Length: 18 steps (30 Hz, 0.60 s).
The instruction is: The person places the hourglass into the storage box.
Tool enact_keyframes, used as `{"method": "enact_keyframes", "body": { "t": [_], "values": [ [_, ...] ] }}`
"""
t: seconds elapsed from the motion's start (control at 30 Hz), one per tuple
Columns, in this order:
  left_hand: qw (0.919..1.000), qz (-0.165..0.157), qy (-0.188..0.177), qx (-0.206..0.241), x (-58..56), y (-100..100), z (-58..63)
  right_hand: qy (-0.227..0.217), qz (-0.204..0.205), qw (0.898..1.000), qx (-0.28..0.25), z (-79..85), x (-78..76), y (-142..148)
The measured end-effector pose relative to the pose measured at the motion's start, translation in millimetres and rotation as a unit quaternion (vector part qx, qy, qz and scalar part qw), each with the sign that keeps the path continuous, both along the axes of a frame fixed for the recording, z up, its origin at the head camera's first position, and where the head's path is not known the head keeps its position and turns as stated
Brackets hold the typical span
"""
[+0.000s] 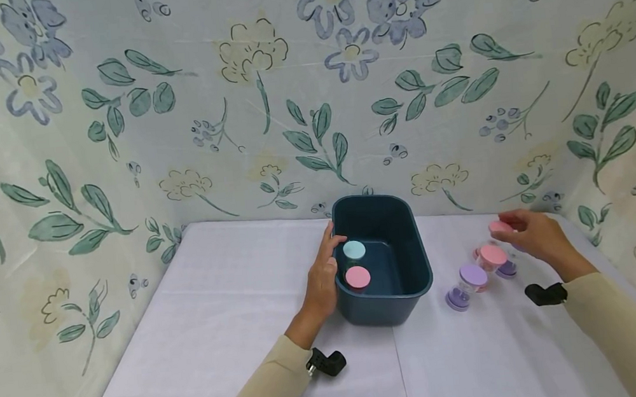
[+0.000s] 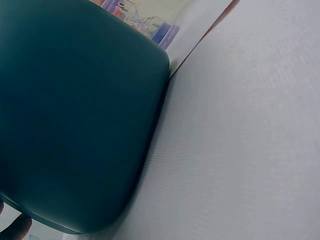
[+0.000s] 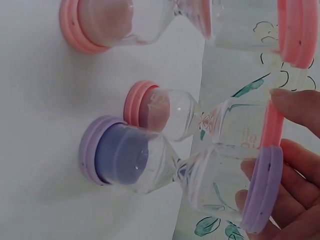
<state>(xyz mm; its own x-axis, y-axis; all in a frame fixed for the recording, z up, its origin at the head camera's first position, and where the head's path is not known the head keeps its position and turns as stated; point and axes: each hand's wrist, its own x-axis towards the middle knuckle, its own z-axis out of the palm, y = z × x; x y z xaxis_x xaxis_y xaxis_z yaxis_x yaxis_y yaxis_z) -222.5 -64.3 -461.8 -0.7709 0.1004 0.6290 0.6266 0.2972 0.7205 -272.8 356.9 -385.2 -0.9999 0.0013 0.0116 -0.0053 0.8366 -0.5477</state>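
In the head view my left hand [image 1: 321, 282] grips the left wall of a dark teal bin [image 1: 389, 308], one digit over its rim. Inside, on the left, stand two hourglasses: one with a light blue cap [image 1: 354, 250], the other with a pink cap [image 1: 357, 277]. At the right my right hand [image 1: 533, 236] pinches the top cap of a pink hourglass [image 3: 272, 125] between thumb and fingers. Right beside it, partly in front in the right wrist view, is a purple hourglass [image 3: 120, 152]; another pink hourglass [image 3: 105, 22] stands nearer the top.
A further purple-capped hourglass [image 1: 473, 275] is nearest the bin on the right, in front of the pink-capped one [image 1: 493, 254]. White cloth [image 1: 239, 334] covers the table. Floral fabric [image 1: 285, 99] hangs behind and along the sides.
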Motion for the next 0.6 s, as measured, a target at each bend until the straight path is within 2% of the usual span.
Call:
{"method": "enact_keyframes", "body": {
  "t": [0.6],
  "values": [
    [0.9998,-0.011,0.013,0.006,0.7,-1.1,3.2,-0.036,0.001,0.999,0.029,-9.0,-7.5,9.6]
  ]
}}
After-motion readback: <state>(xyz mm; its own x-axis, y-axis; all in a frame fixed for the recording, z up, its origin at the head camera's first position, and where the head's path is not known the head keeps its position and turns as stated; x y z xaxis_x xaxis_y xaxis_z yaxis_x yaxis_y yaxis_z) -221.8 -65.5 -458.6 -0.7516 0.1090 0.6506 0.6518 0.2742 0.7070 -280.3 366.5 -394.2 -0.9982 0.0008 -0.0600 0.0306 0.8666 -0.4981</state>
